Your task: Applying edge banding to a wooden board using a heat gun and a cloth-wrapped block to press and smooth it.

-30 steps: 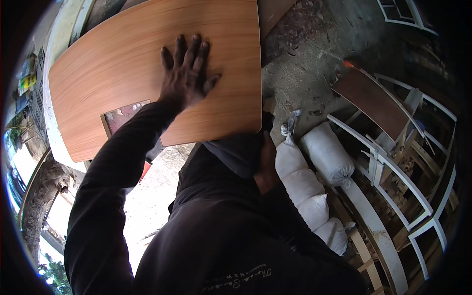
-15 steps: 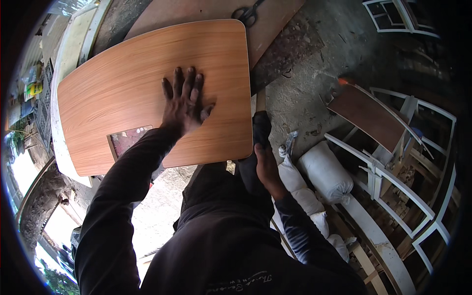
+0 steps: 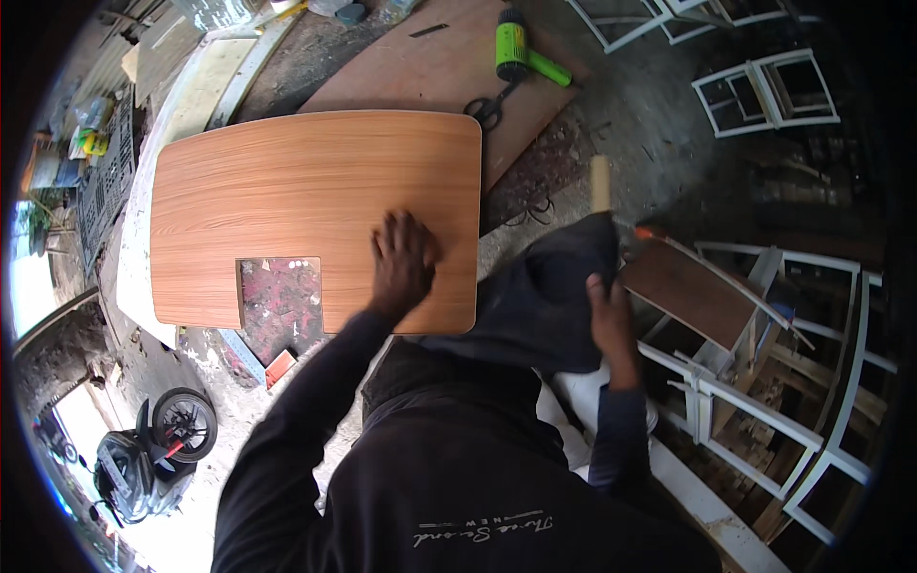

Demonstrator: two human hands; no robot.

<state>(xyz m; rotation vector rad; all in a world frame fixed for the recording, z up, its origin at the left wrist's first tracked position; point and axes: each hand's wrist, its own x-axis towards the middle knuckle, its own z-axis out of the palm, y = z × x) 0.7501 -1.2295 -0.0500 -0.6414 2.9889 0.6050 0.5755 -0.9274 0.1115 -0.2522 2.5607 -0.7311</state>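
Observation:
A wood-grain laminate panel [image 3: 315,186] with rounded corners and a rectangular notch in its near edge lies before me. On its right part rests my left hand [image 3: 403,267], palm down, fingers stretched forward and slightly blurred. It holds nothing that I can see. My right hand [image 3: 613,320] is off the panel to the right, against the outer side of my dark trouser leg [image 3: 544,296]. Its thumb side shows, but most of its fingers are hidden. Past the panel's far right corner lie black scissors [image 3: 485,113] and a green heat gun or drill-like tool [image 3: 521,53].
A brown board [image 3: 401,72] lies beyond the panel. White frames [image 3: 764,91] and a brown sheet [image 3: 693,291] stand to the right, with a pale short cylinder [image 3: 600,183] nearer. A try square [image 3: 258,363] shows below the notch. A motorbike [image 3: 153,449] stands at lower left.
My left hand has shifted right and nearer on the panel, its fingers less spread. My right hand has moved right, and my right leg has swung outward. The view has shifted, revealing the green tool.

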